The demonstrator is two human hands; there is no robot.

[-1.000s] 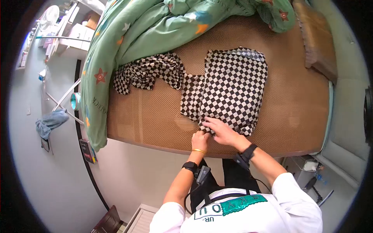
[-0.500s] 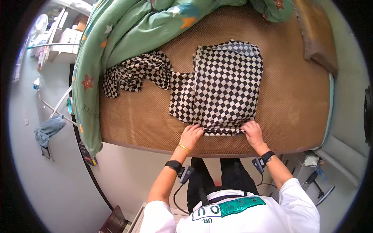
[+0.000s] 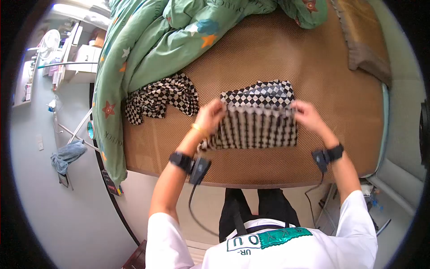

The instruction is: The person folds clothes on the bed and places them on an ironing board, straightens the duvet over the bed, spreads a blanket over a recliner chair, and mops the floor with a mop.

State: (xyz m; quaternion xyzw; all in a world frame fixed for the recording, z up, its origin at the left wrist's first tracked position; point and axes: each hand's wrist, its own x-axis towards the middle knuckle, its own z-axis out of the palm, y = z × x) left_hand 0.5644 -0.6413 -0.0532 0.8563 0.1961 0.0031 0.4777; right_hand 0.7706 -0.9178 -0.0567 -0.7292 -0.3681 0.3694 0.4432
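A black-and-white checkered garment [image 3: 260, 127] lies folded on the bed, its near part smeared by motion. My left hand [image 3: 210, 115] is closed on the left end of its lifted edge, and my right hand [image 3: 308, 115] pinches the right end. The lifted edge is doubled over toward the far end, where a strip of checks still shows beyond it. To the left, apart from my hands, a second checkered piece of clothing [image 3: 168, 96] lies crumpled against the quilt.
A brown woven mat [image 3: 331, 89] covers the bed. Across its far left side is bunched a green quilt [image 3: 152, 54] with star prints. A brown pillow [image 3: 365, 40] rests at the far right. Cables hang from devices at both my wrists.
Both hands have moved away from the bed's near edge, carrying the garment's near edge up and over. The garment now looks about half as long.
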